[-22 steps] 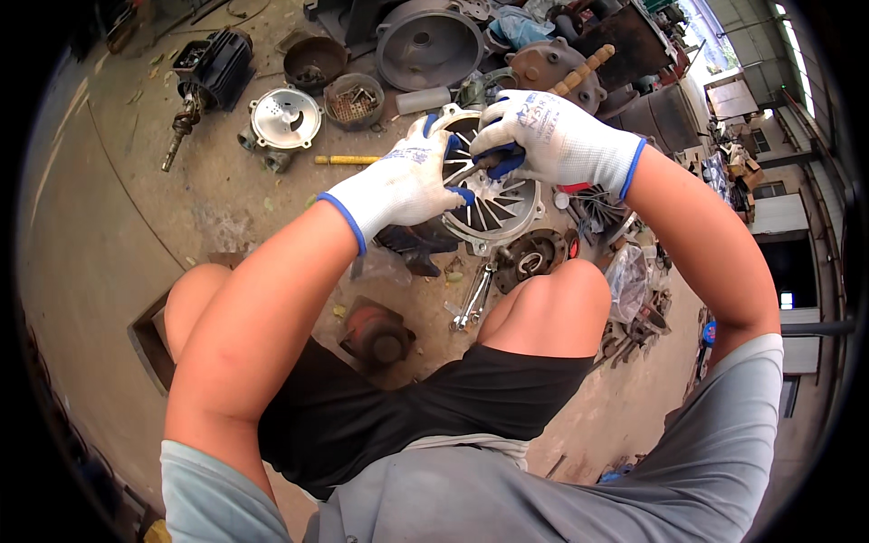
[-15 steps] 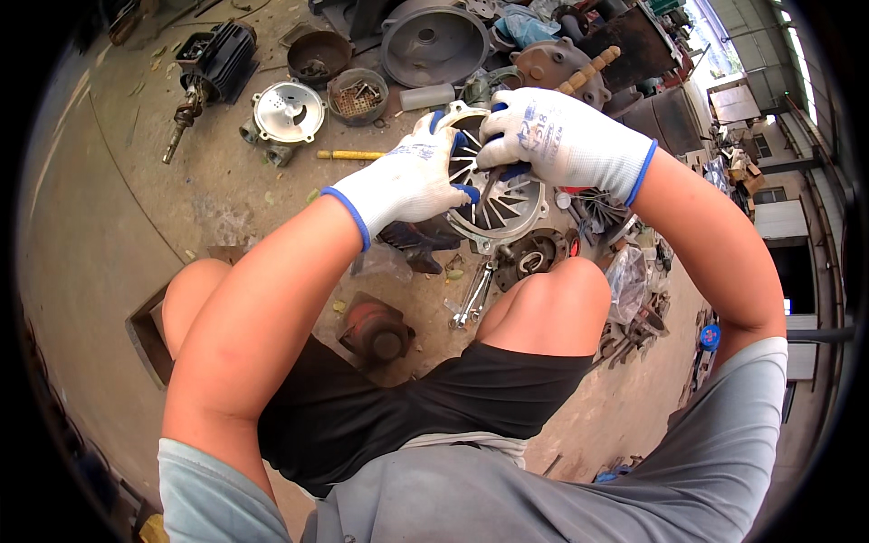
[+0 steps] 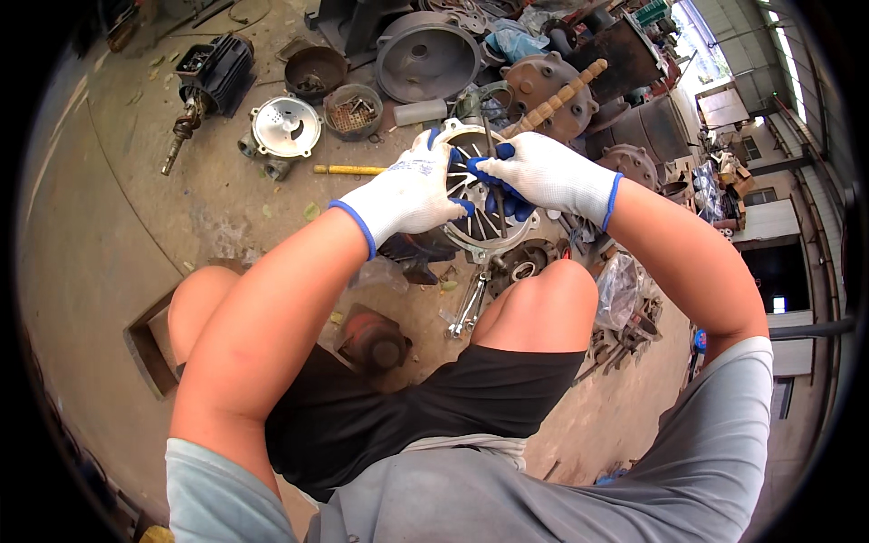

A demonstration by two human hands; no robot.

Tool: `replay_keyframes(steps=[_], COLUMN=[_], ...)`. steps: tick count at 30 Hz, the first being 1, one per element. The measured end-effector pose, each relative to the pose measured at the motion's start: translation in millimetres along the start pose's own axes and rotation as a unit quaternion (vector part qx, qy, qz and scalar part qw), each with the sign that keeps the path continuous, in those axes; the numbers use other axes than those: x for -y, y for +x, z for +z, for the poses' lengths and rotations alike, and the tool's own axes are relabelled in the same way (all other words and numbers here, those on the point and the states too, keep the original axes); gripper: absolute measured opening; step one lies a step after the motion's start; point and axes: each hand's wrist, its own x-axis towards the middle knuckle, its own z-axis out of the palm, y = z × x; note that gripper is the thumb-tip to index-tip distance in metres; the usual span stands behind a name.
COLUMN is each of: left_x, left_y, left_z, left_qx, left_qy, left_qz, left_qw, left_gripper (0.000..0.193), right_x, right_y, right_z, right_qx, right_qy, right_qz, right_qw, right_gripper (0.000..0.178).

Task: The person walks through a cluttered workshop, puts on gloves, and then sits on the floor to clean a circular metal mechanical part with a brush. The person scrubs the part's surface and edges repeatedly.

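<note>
A round silver metal housing (image 3: 469, 237) with bolt lugs lies in front of me, thin radial vanes (image 3: 462, 185) inside it. My left hand (image 3: 418, 188), in a white glove with blue fingertips, holds its left side, thumb and fingers curved over the edge. My right hand (image 3: 548, 176), gloved alike, has its fingers bent round a slim dark metal rod (image 3: 490, 138) that stretches across the vanes. Part of the rod is hidden behind those fingers. Beneath the housing, dark parts show only in part.
A yellow handle (image 3: 348, 169) lies left of the housing. Farther off are a plastic tub of bolts (image 3: 354, 112), a silver round casing (image 3: 286, 127) and an electric motor (image 3: 217, 74). Wrenches (image 3: 469, 306) rest by my right knee; a red-and-black block (image 3: 373, 339) sits between my legs.
The right hand has turned and shifted down and left, baring more of the rod, which now lies lengthwise across the vanes. The left hand stays on the housing.
</note>
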Motion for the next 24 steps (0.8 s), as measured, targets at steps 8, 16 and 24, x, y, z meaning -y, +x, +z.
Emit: replay_keyframes(steps=[8,16,24], left_x=[4,4,-4], left_y=[-1,3,-9], left_z=[6,7,-4], left_qx=[-0.019,-0.031,-0.024], left_qy=[-0.012,-0.018,-0.035], left_qz=[0.012,0.019,0.038], left_qw=[1.0,0.999,0.998], left_gripper=[0.115,0.119,0.121], right_x=[-3,2,-13], right_y=[-34,-3,-28], right_z=[-17,-25,-23], right_qx=[-0.16,0.008,-0.22], right_qy=[-0.386,-0.095,-0.382], right_qz=[-0.299,-0.064,-0.369], right_qw=[0.858,0.993,0.818], right_gripper=[0.058,0.056,0.049])
